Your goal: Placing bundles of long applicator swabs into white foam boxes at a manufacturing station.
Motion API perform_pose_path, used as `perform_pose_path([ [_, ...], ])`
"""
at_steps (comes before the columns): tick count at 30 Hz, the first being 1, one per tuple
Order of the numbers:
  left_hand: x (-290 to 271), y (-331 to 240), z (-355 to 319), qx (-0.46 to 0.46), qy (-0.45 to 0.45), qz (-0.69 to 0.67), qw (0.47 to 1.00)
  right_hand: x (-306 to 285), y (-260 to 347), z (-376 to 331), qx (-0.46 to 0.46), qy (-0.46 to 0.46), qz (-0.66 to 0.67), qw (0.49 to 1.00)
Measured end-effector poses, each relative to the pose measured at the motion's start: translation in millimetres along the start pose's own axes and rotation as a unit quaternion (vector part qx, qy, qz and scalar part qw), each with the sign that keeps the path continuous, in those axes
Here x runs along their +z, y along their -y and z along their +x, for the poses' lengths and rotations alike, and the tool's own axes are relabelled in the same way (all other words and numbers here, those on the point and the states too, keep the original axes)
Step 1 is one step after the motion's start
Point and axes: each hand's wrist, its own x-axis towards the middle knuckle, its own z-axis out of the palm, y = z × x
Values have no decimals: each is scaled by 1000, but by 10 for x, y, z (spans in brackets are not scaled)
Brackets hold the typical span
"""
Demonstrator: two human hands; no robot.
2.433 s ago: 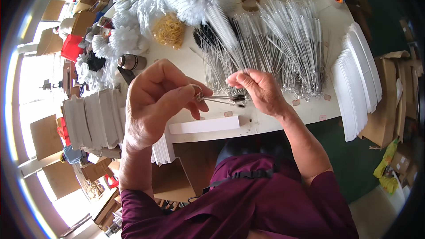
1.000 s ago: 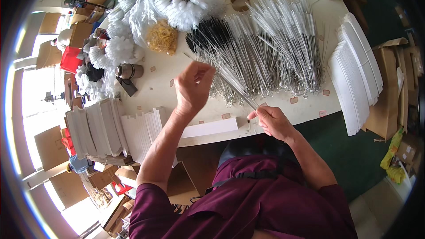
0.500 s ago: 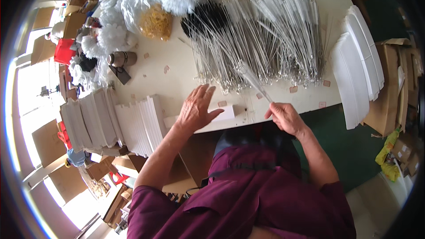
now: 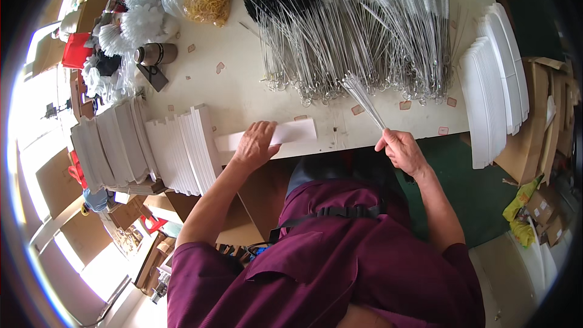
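My right hand (image 4: 402, 149) pinches a slim bundle of wire-handled brushes (image 4: 366, 102) by its lower end, over the table's front edge. The bundle tilts up and left toward the large pile of thin brushes (image 4: 340, 42), whose looped wire ends face me. Black bristles show at the pile's left and pale bristles at its right. At the near edge, my left hand (image 4: 255, 144) lies across a long, flat white box (image 4: 297, 132), fingers bent over it and thumb along the near side. The fingertips partly hide the box's middle.
Stacks of white boxes (image 4: 185, 149) stand on the left, more white flat pieces (image 4: 486, 97) on the right. Toward the back left lie a bag of yellow rubber bands (image 4: 207, 1) and a metal flask (image 4: 156, 54). Cardboard boxes (image 4: 531, 127) stand beyond the table's right edge.
My left hand has come down from above the table onto the white box and closed over it. My right hand still holds the brush bundle, slightly higher and further right. The view has shifted.
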Motion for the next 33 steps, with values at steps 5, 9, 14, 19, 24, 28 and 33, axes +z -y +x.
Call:
perform_pose_path([
  [5,-348,46,63,-181,-177,-137,958,20,63,-40,-30,0,-56,998],
  [9,-639,220,373,-315,-236,-524,755,108,151,-78,-21,20,-85,996],
  [14,-973,197,770,-249,-308,-690,605,269,309,-184,-39,82,-91,992],
  [19,-1105,254,894,-200,-358,-731,545,363,344,-243,-59,96,-112,987],
  [24,-1135,259,958,-205,-386,-751,495,398,279,-234,-53,94,-136,985],
  [28,-1102,229,960,-203,-390,-773,457,367,270,-224,-34,97,-146,984],
  [33,-1056,176,965,-189,-391,-786,440,351,257,-186,-18,101,-168,980],
])
